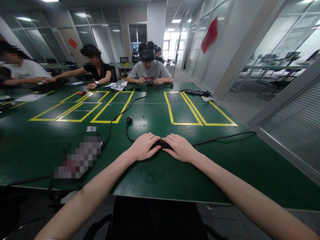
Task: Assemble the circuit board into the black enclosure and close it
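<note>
Both my hands rest side by side on the green table, covering a small black device that shows between them. My left hand lies over its left end with fingers curled down around it. My right hand lies over its right end in the same way. A black cable runs from under my right hand toward the table's right edge. Another black cord with a plug curves away from under my left hand. Most of the device is hidden by my fingers.
Yellow tape rectangles mark the tabletop ahead. A blurred dark object lies at front left. Three people sit at the far and left sides with small items before them. A black power strip lies far right. Glass partitions line the right.
</note>
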Demonstrator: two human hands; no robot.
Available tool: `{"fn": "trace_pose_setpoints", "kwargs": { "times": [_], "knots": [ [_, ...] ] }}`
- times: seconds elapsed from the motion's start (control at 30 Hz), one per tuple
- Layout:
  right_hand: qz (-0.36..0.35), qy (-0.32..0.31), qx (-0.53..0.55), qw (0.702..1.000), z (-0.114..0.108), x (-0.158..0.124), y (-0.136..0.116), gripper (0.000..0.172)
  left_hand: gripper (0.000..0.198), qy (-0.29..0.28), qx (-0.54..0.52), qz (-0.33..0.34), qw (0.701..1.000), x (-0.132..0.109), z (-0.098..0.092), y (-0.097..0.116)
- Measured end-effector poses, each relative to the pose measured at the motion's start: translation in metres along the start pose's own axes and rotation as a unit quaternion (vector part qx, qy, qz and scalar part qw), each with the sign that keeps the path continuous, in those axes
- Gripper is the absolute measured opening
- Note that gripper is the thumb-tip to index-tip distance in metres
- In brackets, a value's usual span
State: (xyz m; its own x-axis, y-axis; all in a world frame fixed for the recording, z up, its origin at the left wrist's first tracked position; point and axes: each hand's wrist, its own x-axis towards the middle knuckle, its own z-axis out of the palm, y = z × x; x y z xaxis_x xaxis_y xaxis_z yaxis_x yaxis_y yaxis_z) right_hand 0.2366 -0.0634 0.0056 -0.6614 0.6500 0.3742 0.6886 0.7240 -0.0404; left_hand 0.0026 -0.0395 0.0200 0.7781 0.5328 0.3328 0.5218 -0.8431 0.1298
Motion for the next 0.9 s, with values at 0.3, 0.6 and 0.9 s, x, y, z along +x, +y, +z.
{"fn": "trace_pose_setpoints", "kwargs": {
  "times": [0.3,0.6,0.9],
  "knots": [
    [-0.032,-0.009,-0.054,0.998,-0.0104,-0.0010,-0.0020,0.030,0.041,-0.004,0.068,0.049,0.997,-0.0003,0.0058,-0.0031],
    [-0.041,0.043,-0.027,0.998,-0.0066,-0.0026,0.0033,0.037,0.032,0.015,0.014,0.029,0.999,-0.0017,0.0064,-0.0063],
    [-0.024,0.044,0.020,0.999,-0.0014,-0.0043,0.0075,0.032,0.031,0.009,0.001,0.000,1.000,-0.0021,0.0054,-0.0064]
  ]
}}
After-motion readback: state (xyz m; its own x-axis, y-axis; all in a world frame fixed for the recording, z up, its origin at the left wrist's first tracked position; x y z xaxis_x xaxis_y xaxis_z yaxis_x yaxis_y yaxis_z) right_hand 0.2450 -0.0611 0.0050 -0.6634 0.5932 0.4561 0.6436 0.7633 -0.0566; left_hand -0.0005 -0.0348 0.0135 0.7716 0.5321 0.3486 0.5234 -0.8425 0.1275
